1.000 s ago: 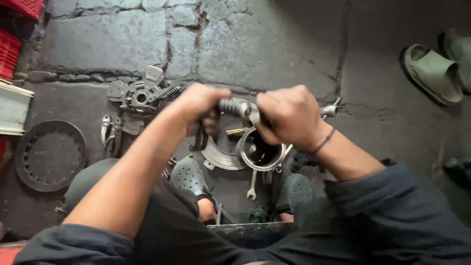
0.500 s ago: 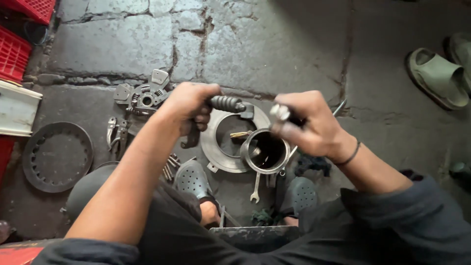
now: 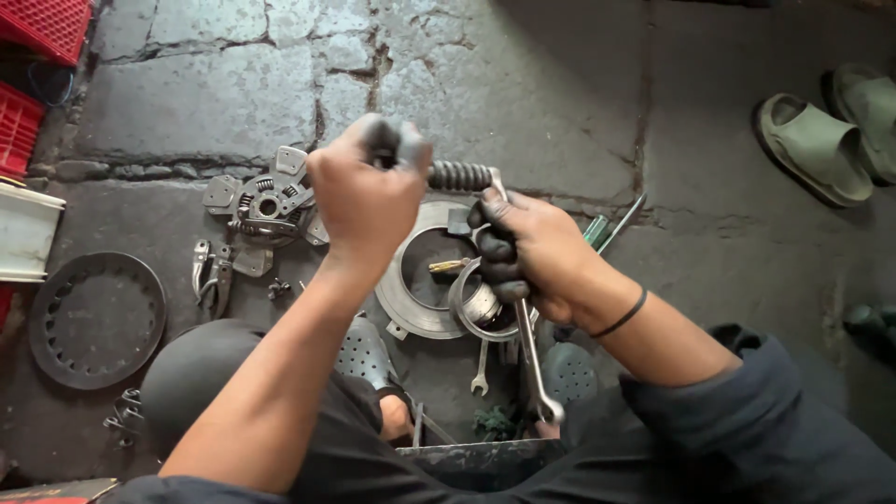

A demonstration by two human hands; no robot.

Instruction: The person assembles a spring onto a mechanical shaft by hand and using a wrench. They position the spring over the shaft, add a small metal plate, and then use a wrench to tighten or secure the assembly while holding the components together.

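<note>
Above the metal ring on the floor, my left hand clenches a ribbed handle; my right hand grips a wrench.

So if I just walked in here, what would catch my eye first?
Probably the two grease-blackened hands in the middle: the left hand grips a ribbed black handle, and the right hand clasps a long spanner over a round metal part. Around them, car parts litter the stone floor, with a toothed disc at the left and green sandals at the upper right.
</note>
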